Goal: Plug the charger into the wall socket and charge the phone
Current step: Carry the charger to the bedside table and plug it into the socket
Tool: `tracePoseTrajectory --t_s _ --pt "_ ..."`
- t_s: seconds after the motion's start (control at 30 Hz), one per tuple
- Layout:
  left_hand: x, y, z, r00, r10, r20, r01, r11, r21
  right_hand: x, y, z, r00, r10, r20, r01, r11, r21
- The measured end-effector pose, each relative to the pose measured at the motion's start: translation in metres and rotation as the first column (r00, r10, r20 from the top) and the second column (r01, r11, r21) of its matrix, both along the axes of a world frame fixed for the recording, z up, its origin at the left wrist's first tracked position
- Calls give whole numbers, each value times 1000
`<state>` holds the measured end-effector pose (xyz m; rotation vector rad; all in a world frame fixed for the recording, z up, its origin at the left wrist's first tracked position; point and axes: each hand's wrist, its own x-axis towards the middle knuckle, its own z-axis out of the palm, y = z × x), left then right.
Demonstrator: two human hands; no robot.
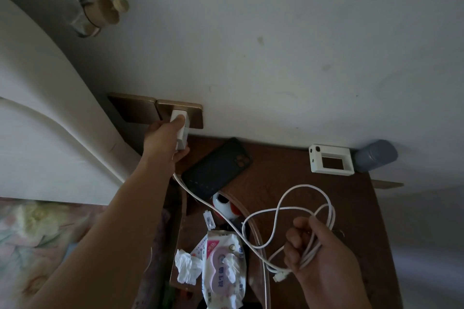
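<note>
My left hand (163,140) grips a white charger (181,130) and holds it against the bronze wall socket (193,114) low on the wall. A white cable (288,211) runs from the charger across the table in loops. My right hand (313,251) is closed on the bundled loops, and the cable's free plug (280,276) hangs just left of that hand. A dark phone (216,169) lies face down on the brown bedside table (301,173), right below the socket.
A second bronze plate (130,108) sits left of the socket. On the table are a white frame-shaped device (331,162), a grey cylinder (375,155), a wet-wipes pack (223,271) and crumpled tissue (187,267). A white headboard (50,120) and bed lie at the left.
</note>
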<state>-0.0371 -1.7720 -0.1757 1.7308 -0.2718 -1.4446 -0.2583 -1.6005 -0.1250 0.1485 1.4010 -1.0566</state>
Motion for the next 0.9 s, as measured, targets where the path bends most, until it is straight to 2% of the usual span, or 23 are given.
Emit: tracePoseTrajectory --t_s 0.4,0.53,0.6,0.73,0.83,0.9 --pt "7 11 -2 964 -121 235 130 991 -23 -10 16 17 997 -45 -67 44 999 -13" --pt "8 32 1 950 -99 296 118 992 -47 -16 21 22 991 -39 -126 40 999 8" --pt "7 48 3 939 -12 343 47 994 -95 -21 23 22 985 -23 -172 28 999 26" --pt "2 91 4 862 117 493 -27 982 -185 -31 31 26 958 71 -277 -59 997 52" --pt "-3 130 1 834 116 540 8 975 -221 -37 34 32 928 153 -339 -143 988 56" --pt "-9 156 -6 833 62 550 44 983 -178 -43 39 36 905 223 -363 -218 974 55"
